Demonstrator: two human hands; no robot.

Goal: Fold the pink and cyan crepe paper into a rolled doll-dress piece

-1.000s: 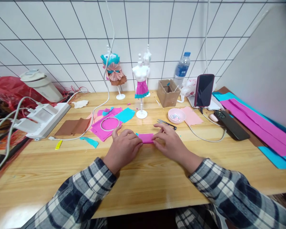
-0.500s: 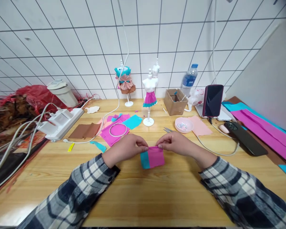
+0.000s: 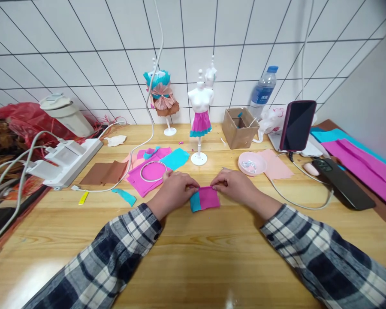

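A small piece of crepe paper (image 3: pixel 209 198), magenta with a blue band on its left, is stretched between my hands low over the table. My left hand (image 3: pixel 175 191) pinches its upper left corner. Thumb and fingers of my right hand (image 3: pixel 233 185) grip the upper right corner. Behind it stands a small white mannequin (image 3: pixel 200 98) in a magenta skirt (image 3: pixel 200 123) with a blue hem. Left of my left hand, a silver ring (image 3: pixel 153 171) lies on magenta sheets (image 3: pixel 138 182), beside a blue piece (image 3: pixel 176 159).
A dressed mannequin (image 3: pixel 165 94) stands at the back left. To the right are a cardboard box (image 3: pixel 239 131), a pink bowl (image 3: pixel 252 164), a water bottle (image 3: pixel 263 90), an upright phone (image 3: pixel 297 126) and a dark phone (image 3: pixel 344 182). A white power strip (image 3: pixel 73 165) with cables lies left.
The view has shifted and come closer to the table. Both hands keep their pinch on the crepe paper, which now sits flatter and further from the table's front edge.
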